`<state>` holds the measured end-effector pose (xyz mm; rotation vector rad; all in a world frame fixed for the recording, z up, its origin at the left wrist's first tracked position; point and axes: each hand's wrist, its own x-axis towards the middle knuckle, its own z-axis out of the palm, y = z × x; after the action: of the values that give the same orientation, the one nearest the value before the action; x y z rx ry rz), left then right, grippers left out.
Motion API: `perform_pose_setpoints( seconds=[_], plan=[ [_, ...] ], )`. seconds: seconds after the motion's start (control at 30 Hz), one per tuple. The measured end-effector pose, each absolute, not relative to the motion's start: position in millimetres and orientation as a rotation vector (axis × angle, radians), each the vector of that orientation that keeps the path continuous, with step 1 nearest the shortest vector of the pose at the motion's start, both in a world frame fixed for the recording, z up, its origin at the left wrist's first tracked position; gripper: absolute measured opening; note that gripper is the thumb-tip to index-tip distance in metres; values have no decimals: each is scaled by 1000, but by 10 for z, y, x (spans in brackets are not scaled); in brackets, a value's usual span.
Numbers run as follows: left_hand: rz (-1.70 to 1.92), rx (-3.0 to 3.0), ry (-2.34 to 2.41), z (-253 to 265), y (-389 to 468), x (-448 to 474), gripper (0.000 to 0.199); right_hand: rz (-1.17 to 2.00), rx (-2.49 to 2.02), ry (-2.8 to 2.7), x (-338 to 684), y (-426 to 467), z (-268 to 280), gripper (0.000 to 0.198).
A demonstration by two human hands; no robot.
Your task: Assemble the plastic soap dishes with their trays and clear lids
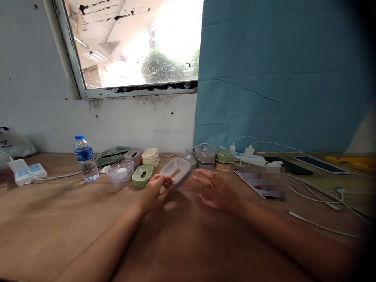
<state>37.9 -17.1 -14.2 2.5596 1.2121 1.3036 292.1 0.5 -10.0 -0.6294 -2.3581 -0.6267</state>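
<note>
My left hand (157,194) pinches the near edge of a pale grey oval plastic lid (183,172) with a slot in its middle, tilted up above the table. To its right my right hand (216,192) is held with fingers apart, holding nothing. Left of the held lid stands a green slotted oval piece (143,176), and behind that a stack of cream ones (150,156) and a grey one (133,156). Clear plastic containers (120,174) sit further left. Beyond my right hand are grey oval boxes (205,156) and a green-topped box (224,158).
A water bottle (86,159) stands at the left, near a white power strip (31,174) and a grey-green pouch (113,155). To the right lie a phone (255,186), another power strip (249,158), a black device (290,166) and loose white cables (320,225).
</note>
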Motion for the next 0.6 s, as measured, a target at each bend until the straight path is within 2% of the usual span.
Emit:
perform_pose_setpoints(
  seconds=[0.1,0.23,0.33,0.43,0.53,0.6],
  plan=[
    [1050,2604,950,-207,-260,564,15,-513,-703,-2560,3173,-145,-39,56],
    [772,2629,788,-305,-286,665,23,-326,-826,-2698,3349,-249,-64,48],
    [730,2580,732,-275,-265,686,28,-198,-869,-2737,3372,-240,-117,41],
    [714,2562,697,-120,-114,653,19,-131,-830,-2766,3358,-209,-144,36],
    [935,2533,1002,48,277,502,14,-112,-803,-2745,3349,-200,-148,34],
    [1189,2423,1491,106,625,334,23,-93,-806,-2738,3351,-202,-151,34]
  ],
)
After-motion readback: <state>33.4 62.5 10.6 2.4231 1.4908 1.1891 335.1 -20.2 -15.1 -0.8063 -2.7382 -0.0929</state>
